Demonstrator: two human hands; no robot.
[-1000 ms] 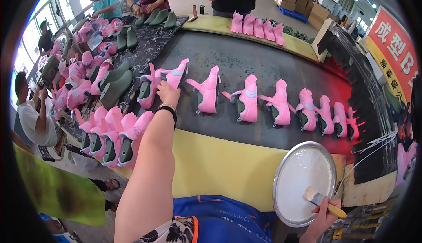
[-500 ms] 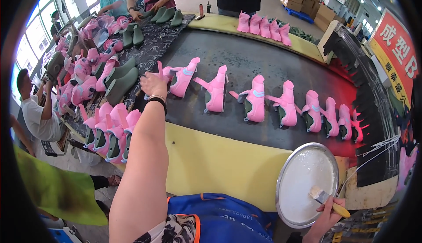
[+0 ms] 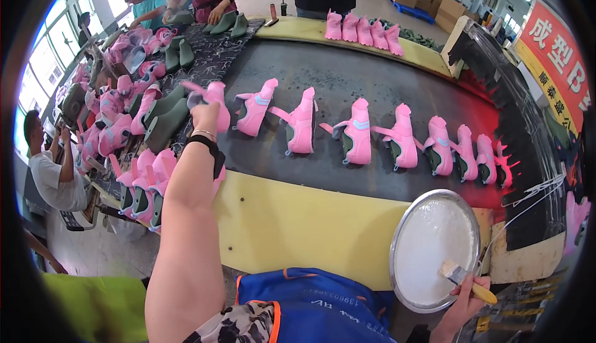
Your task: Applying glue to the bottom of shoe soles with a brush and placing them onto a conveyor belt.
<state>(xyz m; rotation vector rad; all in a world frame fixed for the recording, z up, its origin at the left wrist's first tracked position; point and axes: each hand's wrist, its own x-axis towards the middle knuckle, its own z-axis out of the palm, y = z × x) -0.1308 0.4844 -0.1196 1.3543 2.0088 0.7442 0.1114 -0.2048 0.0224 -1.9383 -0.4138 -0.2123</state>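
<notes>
My left hand (image 3: 205, 117) reaches to the left edge of the dark belt (image 3: 261, 163), closed around a pink shoe upper (image 3: 215, 98) that stands upright; some of the fingers are hidden. To its right, a row of similar pink uppers (image 3: 302, 122) on dark green lasts runs along the belt, toes up. At the lower right my right hand (image 3: 467, 297) grips a paintbrush (image 3: 483, 293) by its yellow handle. The brush's bristles touch the white liquid (image 3: 431, 243) in a round metal pan (image 3: 395, 253).
More pink uppers (image 3: 144, 178) and green lasts (image 3: 167, 122) crowd the left side. Several pink uppers (image 3: 365, 32) line the far yellow board. A yellow board (image 3: 310, 231) borders the belt's near side. A red-lit machine opening (image 3: 484, 116) is at right. Other people stand across and left.
The whole view has shifted slightly. My left hand has moved a little left, and the upper at it now shows more fully, upright. The brush stays over the pan.
</notes>
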